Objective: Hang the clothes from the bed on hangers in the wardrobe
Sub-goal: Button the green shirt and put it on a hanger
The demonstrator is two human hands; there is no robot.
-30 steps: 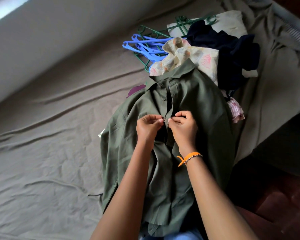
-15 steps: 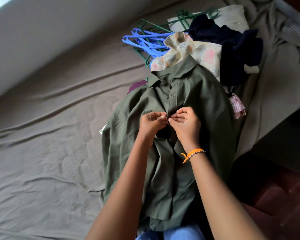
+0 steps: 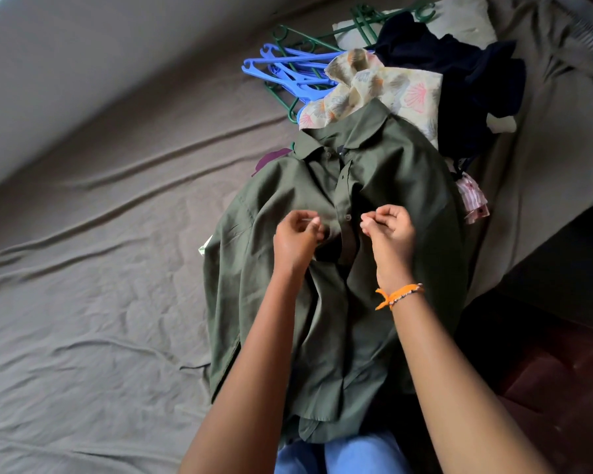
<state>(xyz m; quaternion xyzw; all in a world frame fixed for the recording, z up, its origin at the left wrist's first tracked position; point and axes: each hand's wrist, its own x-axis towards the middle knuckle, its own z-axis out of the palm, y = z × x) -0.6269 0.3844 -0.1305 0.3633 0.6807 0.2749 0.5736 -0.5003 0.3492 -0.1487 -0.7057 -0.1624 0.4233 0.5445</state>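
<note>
Two hands work the front of a green shirt point(image 3: 384, 206) lying on the bed point(image 3: 100, 302), no hanger in it yet.

Head view: the left hand point(image 3: 297, 239) pinches the left front edge, fingers curled tight; the right hand point(image 3: 391, 230) pinches the right edge, a button point(image 3: 348, 217) between them. Unbuttoning looks to be the step in hand. Next comes one of the blue hangers point(image 3: 288, 71) or green hangers point(image 3: 363, 18), far left past the collar, partly under a floral shirt point(image 3: 391, 87) and dark clothes point(image 3: 459, 80). Bare sheet spreads wide to the left; the bed's edge falls away close on the right.
</note>
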